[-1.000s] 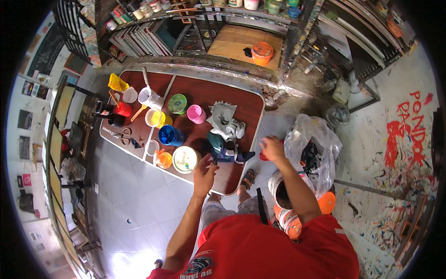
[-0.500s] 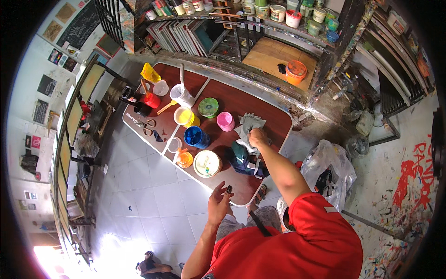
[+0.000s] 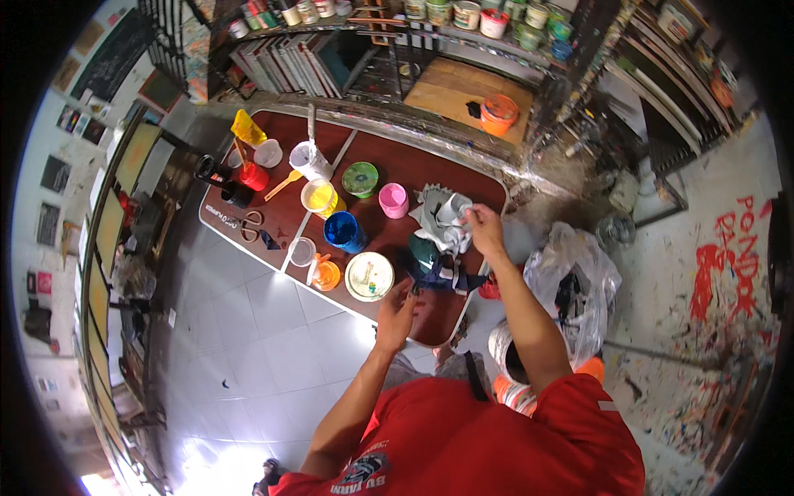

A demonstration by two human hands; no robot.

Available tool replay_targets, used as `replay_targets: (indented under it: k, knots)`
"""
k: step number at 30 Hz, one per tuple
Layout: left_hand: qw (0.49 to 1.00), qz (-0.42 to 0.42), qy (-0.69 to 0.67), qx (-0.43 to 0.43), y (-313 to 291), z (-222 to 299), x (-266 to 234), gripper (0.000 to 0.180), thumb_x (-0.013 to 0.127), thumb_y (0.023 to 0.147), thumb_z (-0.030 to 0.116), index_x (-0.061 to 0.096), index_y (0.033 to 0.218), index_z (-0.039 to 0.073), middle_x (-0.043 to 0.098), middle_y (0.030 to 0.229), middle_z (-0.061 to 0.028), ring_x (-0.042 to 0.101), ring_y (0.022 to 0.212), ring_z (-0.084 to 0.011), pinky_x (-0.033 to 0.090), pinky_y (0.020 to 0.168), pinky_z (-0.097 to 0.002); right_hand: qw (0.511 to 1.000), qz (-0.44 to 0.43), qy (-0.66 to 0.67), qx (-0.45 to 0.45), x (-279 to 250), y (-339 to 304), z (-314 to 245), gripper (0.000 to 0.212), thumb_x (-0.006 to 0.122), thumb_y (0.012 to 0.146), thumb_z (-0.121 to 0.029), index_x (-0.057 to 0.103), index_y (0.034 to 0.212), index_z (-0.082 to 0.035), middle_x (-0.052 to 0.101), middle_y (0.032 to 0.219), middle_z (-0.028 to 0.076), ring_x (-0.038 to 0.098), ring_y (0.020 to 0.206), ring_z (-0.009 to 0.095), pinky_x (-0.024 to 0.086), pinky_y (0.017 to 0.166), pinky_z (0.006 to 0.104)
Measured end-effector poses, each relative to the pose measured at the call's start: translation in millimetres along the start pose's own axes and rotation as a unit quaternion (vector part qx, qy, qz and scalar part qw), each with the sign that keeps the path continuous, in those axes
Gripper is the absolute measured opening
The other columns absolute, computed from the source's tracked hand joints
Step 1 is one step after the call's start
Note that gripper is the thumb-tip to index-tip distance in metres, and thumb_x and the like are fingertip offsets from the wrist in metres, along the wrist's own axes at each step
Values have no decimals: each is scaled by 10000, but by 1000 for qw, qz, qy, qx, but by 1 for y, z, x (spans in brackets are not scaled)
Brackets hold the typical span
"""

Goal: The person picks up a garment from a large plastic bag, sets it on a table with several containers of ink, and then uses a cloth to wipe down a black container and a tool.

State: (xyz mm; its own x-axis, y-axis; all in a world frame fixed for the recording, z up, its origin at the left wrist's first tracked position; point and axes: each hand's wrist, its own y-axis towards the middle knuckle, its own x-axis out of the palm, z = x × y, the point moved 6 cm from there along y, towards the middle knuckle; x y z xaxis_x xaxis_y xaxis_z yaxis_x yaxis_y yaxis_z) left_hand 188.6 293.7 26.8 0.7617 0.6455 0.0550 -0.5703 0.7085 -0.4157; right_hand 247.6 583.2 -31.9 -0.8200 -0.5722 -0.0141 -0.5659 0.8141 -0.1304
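Observation:
At the right end of the dark red table [image 3: 281, 202], my right hand [image 3: 486, 230] pinches the edge of a crumpled grey cloth [image 3: 447, 221] and lifts part of it. Dark green and navy cloths [image 3: 434, 271] lie just in front of that one. My left hand [image 3: 397, 316] is over the near table edge, its fingers closed on a small dark piece, too small to name. Beside it stands a big round tub with a stained white top [image 3: 369, 277]. Open pots of blue paint [image 3: 344, 231], orange paint [image 3: 326, 276], yellow paint [image 3: 321, 198] and pink paint [image 3: 394, 200] are farther left and behind.
A green-topped pot [image 3: 361, 179], a white tub with a stick [image 3: 310, 161], a red pot [image 3: 253, 177] and scissors [image 3: 250, 226] share the table. Right of it are a clear plastic bag [image 3: 591, 269] and a white bucket [image 3: 501, 343]. Paint-pot shelves [image 3: 463, 33] line the back.
My right hand has raised and pulled the grey cloth's edge toward the right. My left hand has moved forward to the table edge. The whole view has shifted slightly.

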Motion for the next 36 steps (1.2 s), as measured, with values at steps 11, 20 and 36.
replay_targets:
  k: [11, 20, 36]
  knots:
    - [995, -101, 5, 23, 48, 6, -10, 557, 553, 1021, 286, 366, 1476, 25, 649, 1162, -67, 670, 920, -157, 526, 716, -258, 973, 161, -62, -151, -8, -123, -192, 255, 544, 1034, -297, 634, 1028, -59, 559, 842, -55, 511, 725, 32, 413, 613, 202]
    - [982, -104, -105, -114, 38, 9, 4, 657, 504, 1018, 408, 248, 1546, 112, 513, 1332, -98, 642, 979, -216, 577, 754, -378, 967, 49, 236, -83, 35, -155, -262, 395, 505, 1034, -426, 551, 883, -64, 452, 663, 2, 465, 537, 126, 392, 487, 267]
    - [973, -80, -204, -68, 31, 38, 0, 587, 315, 1031, 539, 400, 1442, 128, 526, 1363, -71, 542, 1204, -201, 509, 893, -415, 953, 147, -202, -172, 57, -183, -275, 224, 647, 970, -166, 692, 1015, 49, 703, 916, 62, 633, 829, 91, 484, 765, 223]
